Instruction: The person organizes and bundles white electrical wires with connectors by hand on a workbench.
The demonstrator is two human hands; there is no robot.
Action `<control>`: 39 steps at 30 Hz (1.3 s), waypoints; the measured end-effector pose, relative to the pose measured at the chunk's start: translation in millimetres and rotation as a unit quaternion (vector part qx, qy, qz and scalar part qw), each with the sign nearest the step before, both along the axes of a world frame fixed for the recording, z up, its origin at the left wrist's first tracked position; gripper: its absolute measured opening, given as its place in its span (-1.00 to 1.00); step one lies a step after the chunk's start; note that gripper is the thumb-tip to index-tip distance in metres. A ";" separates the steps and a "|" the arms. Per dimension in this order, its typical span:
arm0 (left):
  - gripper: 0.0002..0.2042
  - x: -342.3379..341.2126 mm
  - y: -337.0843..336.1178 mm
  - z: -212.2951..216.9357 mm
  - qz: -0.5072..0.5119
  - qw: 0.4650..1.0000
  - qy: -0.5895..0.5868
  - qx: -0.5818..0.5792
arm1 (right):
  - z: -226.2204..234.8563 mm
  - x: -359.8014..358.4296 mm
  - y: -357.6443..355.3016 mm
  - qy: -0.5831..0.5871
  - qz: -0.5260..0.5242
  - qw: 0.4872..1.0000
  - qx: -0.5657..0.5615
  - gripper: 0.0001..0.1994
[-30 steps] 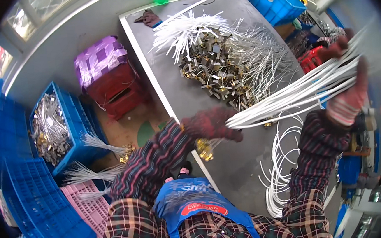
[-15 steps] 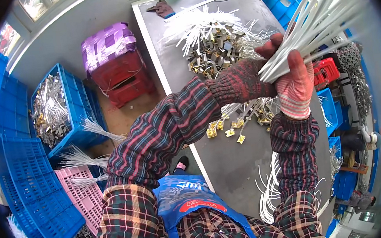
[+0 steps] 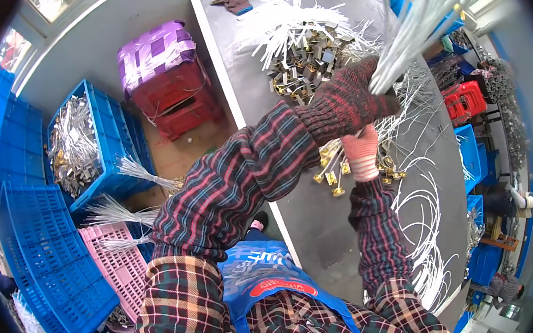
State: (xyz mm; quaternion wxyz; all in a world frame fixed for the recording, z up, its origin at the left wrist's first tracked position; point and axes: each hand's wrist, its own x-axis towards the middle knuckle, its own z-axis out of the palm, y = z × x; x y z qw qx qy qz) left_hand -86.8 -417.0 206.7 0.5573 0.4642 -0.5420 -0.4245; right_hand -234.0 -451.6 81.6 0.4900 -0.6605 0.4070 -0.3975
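My left hand point(image 3: 350, 99), in a dark red-and-black knit glove, is closed around a thick bundle of white wires point(image 3: 417, 36) that fans up toward the upper right. Just below it is my right hand point(image 3: 362, 153), in a pink striped glove. Its fingers are mostly hidden behind the left glove, beside wire leads with brass-coloured ends point(image 3: 337, 176). Beyond both hands lies a heap of small grey metal box-shaped parts point(image 3: 305, 65) with white wires attached.
The grey table point(image 3: 323, 237) carries loose curled white wires point(image 3: 428, 235) and a spare dark glove point(image 3: 234, 2). To the left are a red crate point(image 3: 176, 108) with a purple top, a blue crate of wired parts point(image 3: 105, 171) and a pink basket point(image 3: 119, 252). Other people are at the far right.
My right hand has left the white wire bundle and moved down and left, below my left hand. My left hand keeps hold of the bundle. More curled wires show on the table.
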 end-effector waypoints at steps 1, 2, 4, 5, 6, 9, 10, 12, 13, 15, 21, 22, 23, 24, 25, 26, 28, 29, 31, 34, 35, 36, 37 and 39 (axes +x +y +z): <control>-0.51 0.1 -2.8 -5.0 0.002 1.000 -0.002 0.004 | -12.5 2.5 1.9 -0.002 0.002 1.000 0.004 -0.66; -0.53 0.5 -3.9 -2.3 -0.008 1.000 0.011 -0.015 | -19.6 2.1 6.2 -0.004 -0.005 1.000 0.001 -0.66; -0.54 9.7 -1.0 -3.6 -0.014 0.999 0.020 -0.028 | -12.7 4.2 18.6 -0.039 0.044 0.998 0.008 -0.70; -0.51 14.5 1.9 -5.0 -0.037 0.999 0.026 -0.014 | 3.4 -0.8 17.7 -0.018 0.067 0.997 0.037 -0.70; -0.48 19.7 5.0 -6.3 -0.060 0.998 0.031 -0.001 | 14.5 -4.8 9.3 0.035 0.135 0.987 0.080 -0.69; -0.48 19.8 11.9 -2.0 -0.083 0.995 0.047 0.021 | 19.3 -2.5 12.3 0.078 0.218 0.960 0.158 -0.63; -0.53 14.2 12.6 0.2 -0.093 0.995 0.036 0.001 | -3.8 -2.8 13.7 0.025 0.182 0.980 0.083 -0.61; -0.58 5.8 10.6 -4.6 -0.118 0.990 0.071 -0.043 | -13.4 -6.5 12.3 -0.070 0.167 0.984 0.004 -0.55; -0.58 4.6 8.3 -5.6 -0.116 0.990 0.071 -0.041 | -11.4 -4.2 9.6 -0.070 0.169 0.983 0.006 -0.55; -0.55 3.9 2.1 -6.9 -0.052 0.998 -0.012 -0.042 | -8.4 2.2 1.8 0.040 0.058 0.995 -0.075 -0.55; -0.43 13.3 14.8 -1.1 -0.064 0.994 -0.054 -0.067 | -4.9 1.1 18.1 0.003 0.082 0.988 -0.131 -0.75; -0.41 12.4 12.6 3.6 -0.074 0.994 -0.073 -0.028 | -8.3 0.7 15.9 -0.012 0.041 0.996 -0.081 -0.78; -0.40 10.5 11.0 6.2 -0.084 0.992 -0.092 0.012 | -11.5 0.3 16.1 -0.027 -0.001 0.999 -0.031 -0.80; -0.38 3.1 7.4 2.4 -0.055 0.996 -0.065 0.002 | -12.6 -4.9 18.9 -0.024 -0.003 0.999 -0.032 -0.80; -0.38 4.0 8.2 1.2 -0.054 0.996 -0.067 0.001 | -8.9 -3.5 24.1 0.026 0.010 0.997 -0.074 -0.81; -0.38 5.1 10.0 -0.5 -0.065 0.997 -0.049 -0.007 | -4.6 -1.4 26.5 0.075 0.023 0.990 -0.116 -0.82; -0.39 4.1 13.9 1.3 -0.063 0.997 -0.050 -0.009 | 20.4 0.8 19.6 0.067 0.037 0.987 -0.144 -0.81; -0.39 1.6 13.2 3.1 -0.065 0.997 -0.047 -0.009 | 30.1 -0.7 16.3 0.061 0.049 0.982 -0.171 -0.79; -0.41 -2.7 9.1 4.5 -0.050 0.997 -0.049 0.031 | -4.7 -10.0 10.9 0.065 -0.003 0.980 -0.186 -0.75; -0.43 -2.8 10.1 0.3 -0.044 0.997 -0.062 0.005 | -7.8 -18.1 14.0 -0.069 0.112 0.991 0.003 -0.66; -0.43 -0.7 12.8 2.4 -0.057 0.997 -0.056 0.004 | 13.1 -21.3 8.3 0.106 0.121 0.987 -0.007 -0.65; -0.42 2.2 14.8 5.1 -0.064 0.996 -0.063 0.027 | 8.2 -18.8 11.1 0.061 0.107 0.992 -0.013 -0.67; -0.42 -0.8 12.4 3.4 -0.066 0.996 -0.062 0.024 | 3.8 -18.8 9.9 0.017 0.092 0.995 -0.024 -0.69; -0.41 -6.8 7.5 -1.7 -0.051 0.998 -0.044 0.013 | -4.0 -38.9 5.3 0.028 0.117 0.993 0.003 -0.63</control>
